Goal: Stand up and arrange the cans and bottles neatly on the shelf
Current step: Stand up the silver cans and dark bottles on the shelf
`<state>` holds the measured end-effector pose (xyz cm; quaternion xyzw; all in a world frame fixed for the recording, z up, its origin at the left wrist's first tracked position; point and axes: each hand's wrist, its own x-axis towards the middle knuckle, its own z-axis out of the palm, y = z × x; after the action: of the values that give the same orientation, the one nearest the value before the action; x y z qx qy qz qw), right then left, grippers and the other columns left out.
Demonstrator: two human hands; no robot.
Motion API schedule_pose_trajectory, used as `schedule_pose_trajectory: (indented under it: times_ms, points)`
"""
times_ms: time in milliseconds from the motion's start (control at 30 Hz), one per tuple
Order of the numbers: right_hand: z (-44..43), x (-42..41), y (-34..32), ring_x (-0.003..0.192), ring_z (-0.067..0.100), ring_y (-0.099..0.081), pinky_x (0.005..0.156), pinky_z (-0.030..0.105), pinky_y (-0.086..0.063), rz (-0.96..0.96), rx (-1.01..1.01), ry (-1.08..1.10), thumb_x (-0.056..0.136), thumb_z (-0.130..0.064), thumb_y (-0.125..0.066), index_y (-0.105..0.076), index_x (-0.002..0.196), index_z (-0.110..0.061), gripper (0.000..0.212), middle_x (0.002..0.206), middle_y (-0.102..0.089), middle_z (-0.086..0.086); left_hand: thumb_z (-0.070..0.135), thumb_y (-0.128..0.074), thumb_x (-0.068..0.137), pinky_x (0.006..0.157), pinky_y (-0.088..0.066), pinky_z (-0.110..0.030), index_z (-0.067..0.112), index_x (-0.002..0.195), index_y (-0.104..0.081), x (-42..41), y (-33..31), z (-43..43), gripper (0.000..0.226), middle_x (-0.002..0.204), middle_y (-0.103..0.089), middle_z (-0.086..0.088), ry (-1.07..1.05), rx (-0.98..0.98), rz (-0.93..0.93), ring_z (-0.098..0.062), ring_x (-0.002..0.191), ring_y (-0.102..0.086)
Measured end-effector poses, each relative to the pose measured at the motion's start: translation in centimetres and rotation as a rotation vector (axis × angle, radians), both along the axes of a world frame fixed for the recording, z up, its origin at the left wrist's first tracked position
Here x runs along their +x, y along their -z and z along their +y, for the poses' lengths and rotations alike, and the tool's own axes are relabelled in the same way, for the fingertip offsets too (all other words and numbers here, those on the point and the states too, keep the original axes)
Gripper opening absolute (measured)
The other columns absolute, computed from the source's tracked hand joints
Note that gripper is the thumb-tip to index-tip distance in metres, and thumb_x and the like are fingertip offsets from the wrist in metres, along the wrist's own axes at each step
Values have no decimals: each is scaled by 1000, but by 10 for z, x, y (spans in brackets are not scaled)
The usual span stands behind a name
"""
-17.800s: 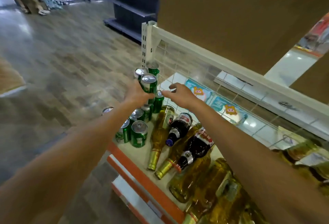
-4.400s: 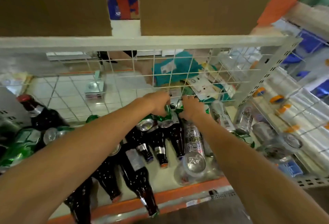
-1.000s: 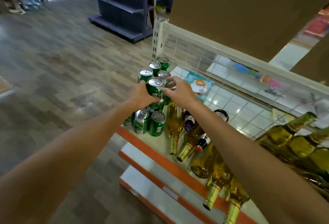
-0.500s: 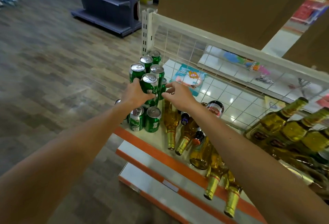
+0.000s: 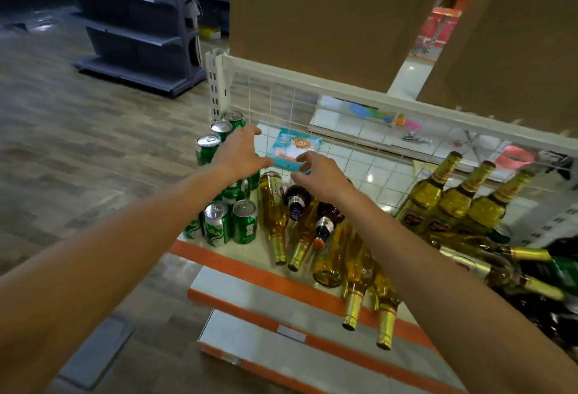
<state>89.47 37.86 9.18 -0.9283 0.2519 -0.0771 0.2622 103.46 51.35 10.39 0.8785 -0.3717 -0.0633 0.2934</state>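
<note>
Shelf (image 5: 237,264), front: bottles (image 5: 273,212) lying flat, unsorted; left end: green cans (image 5: 215,228) upright, stacked two high; above: left hand (image 5: 239,154) and right hand (image 5: 319,174), lately clasping one on top, now off it, fingers spread, empty; that can judged placed

Both arms outstretched; left hand (image 5: 239,152) and right hand (image 5: 319,174) side by side, fingers loosely spread, holding nothing.

This is a shop, most likely a supermarket aisle. A retail display shelf (image 5: 266,273) with orange price-strip edges carries green cans (image 5: 216,227) at 12 o'clock and beer bottles (image 5: 274,215) toward 2 o'clock, backed by a white wire grid (image 5: 281,106). Dark gondola shelving (image 5: 131,40) stands at 11 o'clock on a wood-look floor (image 5: 78,149).
</note>
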Motion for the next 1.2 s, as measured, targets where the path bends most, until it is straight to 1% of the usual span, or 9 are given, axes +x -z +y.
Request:
schedule_pose_trajectory:
  times_ms: [133, 233, 433, 533, 700, 867, 967, 1100, 1200]
  points:
    - [-24, -65, -11, 111, 23, -61, 91, 39, -52, 30, -60, 120, 93, -37, -62, -50, 137, -17, 50, 130, -62, 5, 41, -77, 82, 96, -46, -39, 13, 142, -45, -44, -12, -43, 74, 139, -50, -14, 193, 129, -58, -29, 123, -51]
    - [-49, -126, -18, 113, 25, -60, 89, 36, -48, 74, -81, 220, 96, -39, -59, -49, 139, -17, 49, 131, -61, 6, 49, -74, 83, 101, -42, -39, 15, 143, -44, -91, -16, -81, 75, 144, -46, -12, 338, 203, -68, -30, 129, -47]
    - [-95, -277, -30, 115, 28, -59, 86, 37, -49, 84, -95, 482, 95, -37, -60, -49, 140, -17, 50, 132, -60, 9, 48, -71, 86, 97, -42, -36, 13, 139, -48, -233, -38, -161, 68, 143, -48, -12, 608, 301, -142, -29, 127, -49]
    - [-109, -362, -31, 112, 29, -61, 89, 41, -52, 76, -100, 573, 95, -37, -60, -50, 137, -15, 48, 127, -62, 9, 48, -74, 82, 95, -45, -36, 15, 137, -50, -313, -41, -194, 68, 139, -53, -9, 711, 315, -197, -27, 124, -52]
    - [-128, -506, -32, 112, 28, -59, 90, 38, -50, 100, -101, 682, 96, -36, -59, -50, 139, -13, 50, 130, -60, 9, 47, -73, 84, 92, -44, -34, 15, 142, -46, -455, -43, -236, 71, 142, -50, -9, 872, 339, -249, -28, 126, -51]
    - [-136, -639, -39, 109, 29, -59, 90, 41, -50, 86, -104, 795, 96, -33, -59, -51, 139, -15, 48, 126, -62, 12, 47, -71, 86, 86, -44, -33, 13, 134, -50, -589, -49, -267, 63, 133, -56, -8, 1020, 318, -320, -28, 118, -55]
    - [-137, -703, -46, 104, 30, -60, 86, 42, -51, 85, -121, 872, 94, -33, -60, -56, 131, -12, 42, 120, -64, 12, 43, -72, 85, 89, -46, -33, 14, 132, -52, -654, -52, -284, 59, 132, -56, -10, 1077, 298, -337, -27, 117, -55]
    - [-136, -774, -50, 101, 30, -62, 86, 43, -52, 76, -110, 959, 95, -33, -59, -60, 120, -8, 35, 113, -67, 12, 45, -71, 85, 94, -46, -35, 14, 138, -47, -724, -57, -306, 66, 136, -54, -8, 1147, 292, -368, -27, 120, -54]
    - [-138, -819, -48, 104, 30, -62, 88, 45, -52, 65, -102, 1016, 95, -38, -60, -57, 127, -9, 43, 118, -65, 11, 45, -72, 84, 93, -48, -35, 14, 141, -46, -769, -59, -321, 69, 138, -54, -7, 1208, 266, -361, -26, 119, -55]
